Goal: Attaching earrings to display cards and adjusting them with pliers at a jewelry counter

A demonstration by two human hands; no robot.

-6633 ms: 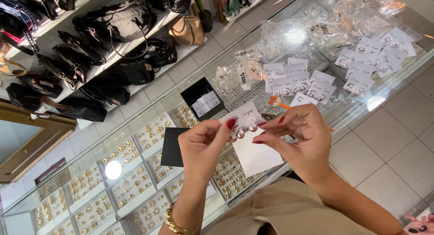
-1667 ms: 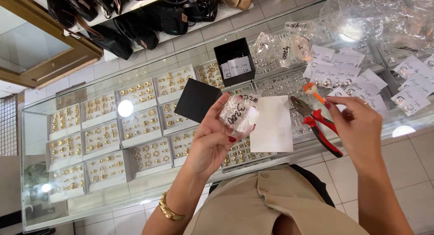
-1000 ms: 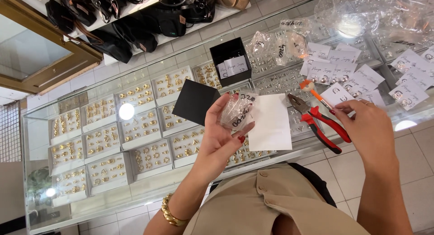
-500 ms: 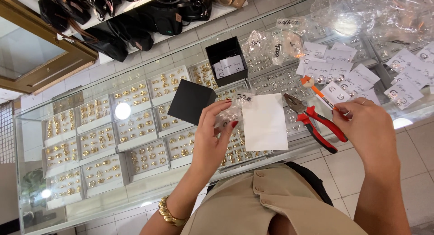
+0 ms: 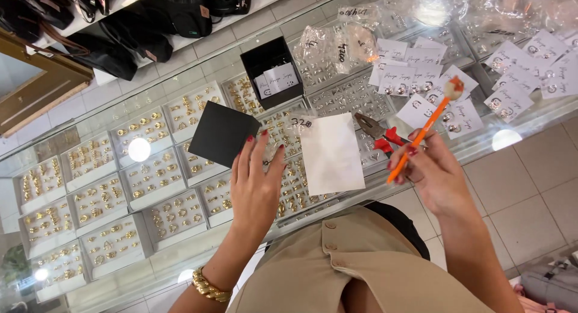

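On the glass jewellery counter [image 5: 180, 241], the right hand [image 5: 430, 177] pinches an orange pen [image 5: 421, 135] slanting up and away, while the left hand [image 5: 259, 186], fingers spread and empty, hovers just left of the white paper [image 5: 331, 153].

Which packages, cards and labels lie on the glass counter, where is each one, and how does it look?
Black box: open, behind the hands, white cards inside.
Black square lid: flat, by the left hand.
White paper sheet: rectangular, between the hands.
Clear plastic bags: crinkled, beside the box.
White earring cards: many small rectangles, far right.
Right hand: holds an orange pen.
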